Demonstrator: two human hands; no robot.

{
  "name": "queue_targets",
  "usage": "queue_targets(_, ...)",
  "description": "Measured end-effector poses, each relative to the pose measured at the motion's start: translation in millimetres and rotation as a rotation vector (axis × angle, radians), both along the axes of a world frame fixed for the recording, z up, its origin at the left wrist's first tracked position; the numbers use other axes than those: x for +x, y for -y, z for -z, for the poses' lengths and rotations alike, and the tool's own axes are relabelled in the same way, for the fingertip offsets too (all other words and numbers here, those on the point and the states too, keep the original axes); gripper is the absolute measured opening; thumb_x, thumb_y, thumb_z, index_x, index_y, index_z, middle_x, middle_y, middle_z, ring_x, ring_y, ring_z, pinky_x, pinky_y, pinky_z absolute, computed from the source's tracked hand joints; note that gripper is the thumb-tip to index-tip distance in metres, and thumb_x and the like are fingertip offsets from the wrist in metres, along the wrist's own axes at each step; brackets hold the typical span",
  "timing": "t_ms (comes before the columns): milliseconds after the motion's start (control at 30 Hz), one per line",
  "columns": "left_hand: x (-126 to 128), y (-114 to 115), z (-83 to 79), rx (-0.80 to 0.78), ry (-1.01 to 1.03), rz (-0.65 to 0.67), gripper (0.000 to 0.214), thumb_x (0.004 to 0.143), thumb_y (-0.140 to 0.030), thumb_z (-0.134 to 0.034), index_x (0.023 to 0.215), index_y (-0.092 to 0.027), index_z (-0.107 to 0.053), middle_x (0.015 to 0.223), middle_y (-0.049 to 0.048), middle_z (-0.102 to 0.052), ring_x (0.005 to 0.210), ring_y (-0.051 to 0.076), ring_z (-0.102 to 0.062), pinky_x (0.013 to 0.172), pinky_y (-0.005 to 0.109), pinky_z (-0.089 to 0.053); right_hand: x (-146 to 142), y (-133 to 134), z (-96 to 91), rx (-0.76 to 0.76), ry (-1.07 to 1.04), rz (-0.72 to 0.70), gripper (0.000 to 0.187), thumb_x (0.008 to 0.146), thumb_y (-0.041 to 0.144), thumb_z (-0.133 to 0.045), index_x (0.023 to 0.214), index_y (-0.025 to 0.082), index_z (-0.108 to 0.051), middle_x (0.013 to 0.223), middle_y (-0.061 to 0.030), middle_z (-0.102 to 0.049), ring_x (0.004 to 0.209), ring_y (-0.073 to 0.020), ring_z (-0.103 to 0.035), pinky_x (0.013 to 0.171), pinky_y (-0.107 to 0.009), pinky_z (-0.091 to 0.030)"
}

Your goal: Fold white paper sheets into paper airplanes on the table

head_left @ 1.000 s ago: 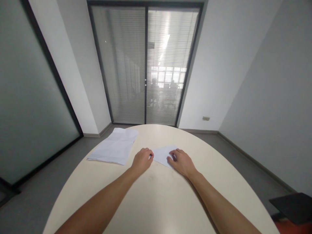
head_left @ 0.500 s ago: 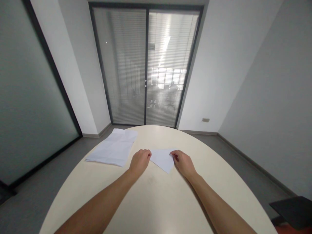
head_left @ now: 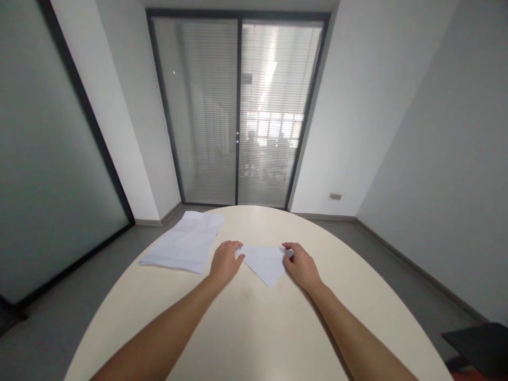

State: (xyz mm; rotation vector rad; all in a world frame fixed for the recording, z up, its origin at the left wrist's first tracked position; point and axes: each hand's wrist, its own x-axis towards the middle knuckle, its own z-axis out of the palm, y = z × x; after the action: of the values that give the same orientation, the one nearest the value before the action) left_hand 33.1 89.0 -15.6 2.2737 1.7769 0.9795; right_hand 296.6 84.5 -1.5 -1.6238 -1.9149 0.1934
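A folded piece of white paper (head_left: 265,261) lies on the table between my two hands. It has a triangular shape, with a straight far edge and a point toward me. My left hand (head_left: 226,262) is at its left corner, thumb and fingers parted. At the right corner my right hand (head_left: 301,264) also has its thumb and fingertips apart, with the paper's corner between them. Some of each corner is hidden by the fingers.
Several white sheets (head_left: 184,241) lie stacked at the left on the round cream table (head_left: 254,328). A black chair part (head_left: 480,346) shows at the lower right. Beyond the table's far edge stand glass doors with blinds (head_left: 238,111).
Both hands have loosened from closed pinches, thumbs and fingers now apart. The paper has turned slightly, its near point moving a little left and toward me.
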Motion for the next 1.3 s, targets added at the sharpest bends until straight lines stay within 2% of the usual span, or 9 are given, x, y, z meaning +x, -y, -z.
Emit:
queue_targets(100,-1.3,-3.9,3.4,-0.057,-0.008,-0.002,0.041,0.086,-0.022,-0.064,0.127,-0.017,-0.06,0.128,0.0116,-0.065,0.127,0.029,-0.052,0.11,0.044,-0.036,1.4,-1.0,1.5,0.02,0.054,-0.022,0.041,0.084,0.017,-0.05,0.124,0.018,-0.06,0.125,-0.0083,-0.063,0.095,-0.0199,-0.065,0.09,-0.033,-0.049)
queue_targets(233,-2.3,-6.9,5.7,-0.102,-0.017,0.046,0.05,0.085,-0.019,-0.061,0.135,-0.017,-0.054,0.135,0.0131,-0.061,0.13,0.029,-0.05,0.113,0.047,-0.033,4.9,-4.5,5.7,0.057,0.184,-0.003,0.048,0.085,0.02,-0.053,0.132,0.015,-0.058,0.133,-0.0124,-0.06,0.121,-0.0281,-0.055,0.104,-0.041,-0.042)
queue_targets(367,-3.0,-8.7,7.9,-0.066,0.009,0.105,0.051,0.082,-0.016,-0.061,0.133,-0.014,-0.054,0.13,0.0136,-0.063,0.124,0.027,-0.054,0.111,0.043,-0.036,7.7,-7.5,9.8,0.029,0.215,-0.006,0.051,0.087,0.023,-0.05,0.137,0.012,-0.055,0.127,-0.0132,-0.065,0.123,-0.0273,-0.055,0.108,-0.04,-0.041)
queue_targets(767,-2.8,-7.4,9.6,-0.019,0.161,0.231,0.044,0.075,-0.004,-0.058,0.116,-0.019,-0.059,0.112,0.0072,-0.061,0.105,0.019,-0.059,0.099,0.035,-0.046,8.3,-9.5,13.3,0.089,0.161,-0.091,0.056,0.085,0.016,-0.049,0.14,0.01,-0.052,0.135,-0.0143,-0.061,0.125,-0.0253,-0.055,0.11,-0.04,-0.041)
queue_targets(867,-1.8,-5.1,6.4,-0.011,0.142,0.24,0.035,0.075,-0.003,-0.059,0.105,-0.021,-0.064,0.115,0.0069,-0.061,0.109,0.02,-0.058,0.102,0.037,-0.044,7.6,-8.0,11.2,0.131,0.145,-0.171,0.051,0.082,0.009,-0.05,0.131,0.018,-0.063,0.135,-0.0107,-0.061,0.125,-0.0241,-0.054,0.111,-0.042,-0.038)
queue_targets(933,-1.4,-3.4,4.7,-0.011,0.112,0.216,0.029,0.075,-0.004,-0.06,0.098,-0.021,-0.066,0.117,0.0072,-0.063,0.11,0.022,-0.058,0.103,0.04,-0.043,6.1,-6.8,9.5,0.143,0.131,-0.226,0.044,0.081,0.005,-0.05,0.115,0.024,-0.072,0.132,-0.0073,-0.062,0.124,-0.023,-0.053,0.111,-0.042,-0.038)
queue_targets(1033,-1.5,-2.0,4.5,-0.009,0.078,0.171,0.025,0.077,-0.008,-0.062,0.097,-0.021,-0.068,0.116,0.007,-0.066,0.11,0.023,-0.058,0.103,0.041,-0.044,3.8,-5.8,7.8,0.119,0.106,-0.258,0.04,0.08,0.002,-0.05,0.097,0.026,-0.078,0.125,-0.0053,-0.065,0.119,-0.0221,-0.055,0.107,-0.041,-0.04)
queue_targets(1167,-2.2,-3.1,7.0,0.009,0.055,0.119,0.022,0.078,-0.012,-0.065,0.098,-0.021,-0.07,0.118,0.0073,-0.067,0.115,0.025,-0.055,0.104,0.041,-0.042,2.4,-5.6,6.1,0.08,0.091,-0.229,0.039,0.079,0.002,-0.052,0.094,0.026,-0.079,0.116,-0.0054,-0.067,0.112,-0.0224,-0.057,0.103,-0.038,-0.043)
queue_targets(1300,-1.8,-4.7,6.5,0.007,0.041,0.13,0.018,0.079,-0.013,-0.065,0.094,-0.021,-0.071,0.102,0.0057,-0.069,0.106,0.023,-0.058,0.101,0.039,-0.044,0.4,-3.3,2.8,0.079,0.077,-0.25,0.039,0.078,0.0,-0.051,0.088,0.024,-0.079,0.109,-0.0059,-0.069,0.104,-0.0217,-0.059,0.097,-0.035,-0.045)
